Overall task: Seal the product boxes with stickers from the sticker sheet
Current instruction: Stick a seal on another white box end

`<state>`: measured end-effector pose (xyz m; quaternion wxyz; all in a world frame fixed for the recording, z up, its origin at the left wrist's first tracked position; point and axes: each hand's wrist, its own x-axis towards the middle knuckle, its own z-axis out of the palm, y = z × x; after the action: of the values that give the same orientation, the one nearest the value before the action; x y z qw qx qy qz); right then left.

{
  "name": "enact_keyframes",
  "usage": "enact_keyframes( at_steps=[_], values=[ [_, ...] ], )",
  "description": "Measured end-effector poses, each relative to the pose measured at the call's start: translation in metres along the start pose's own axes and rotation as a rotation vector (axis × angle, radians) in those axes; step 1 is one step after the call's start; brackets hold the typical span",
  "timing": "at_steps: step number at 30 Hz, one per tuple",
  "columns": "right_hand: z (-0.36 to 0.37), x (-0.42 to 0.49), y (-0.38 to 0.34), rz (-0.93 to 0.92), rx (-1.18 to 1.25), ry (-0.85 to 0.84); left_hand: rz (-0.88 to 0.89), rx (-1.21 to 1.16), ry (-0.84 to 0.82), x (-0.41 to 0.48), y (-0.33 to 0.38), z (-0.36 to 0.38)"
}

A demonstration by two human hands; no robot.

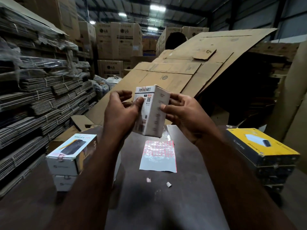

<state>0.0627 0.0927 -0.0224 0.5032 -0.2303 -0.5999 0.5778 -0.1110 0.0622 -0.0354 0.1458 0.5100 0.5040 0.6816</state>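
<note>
Between left hand and right hand, white box

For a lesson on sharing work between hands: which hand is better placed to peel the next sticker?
Probably the right. The left hand clasps the white box, while the right hand only pinches its side, above the sticker sheet.

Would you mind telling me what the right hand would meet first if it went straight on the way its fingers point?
The white box: the right hand points left at it, thumb resting on its side.
</note>
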Motion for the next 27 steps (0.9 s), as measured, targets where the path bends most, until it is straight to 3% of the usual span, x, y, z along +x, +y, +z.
enact_keyframes(
  at_steps=[3,7,9,12,19,24,27],
  values=[
    [0.003,0.002,0.006,-0.007,-0.02,0.096,-0.004,0.154,0.003,0.003,-0.005,0.002],
    [0.005,0.003,0.01,-0.008,-0.036,0.213,-0.306,-0.203,-0.303,0.0,0.002,0.001],
    [0.003,0.004,0.014,0.005,-0.118,0.256,-0.366,-0.187,-0.425,-0.004,0.003,0.001],
    [-0.001,0.009,0.02,0.026,-0.195,0.275,-0.402,-0.138,-0.438,-0.009,0.004,0.003],
    [0.002,0.009,0.027,0.115,-0.12,0.305,-0.502,-0.215,-0.512,0.003,-0.001,-0.016],
    [0.004,0.012,0.04,0.217,-0.21,0.242,-0.47,0.067,-0.5,0.009,-0.011,-0.025],
    [0.012,0.011,0.052,0.232,-0.247,0.246,-0.448,0.23,-0.577,0.007,-0.009,-0.03]
  ],
)
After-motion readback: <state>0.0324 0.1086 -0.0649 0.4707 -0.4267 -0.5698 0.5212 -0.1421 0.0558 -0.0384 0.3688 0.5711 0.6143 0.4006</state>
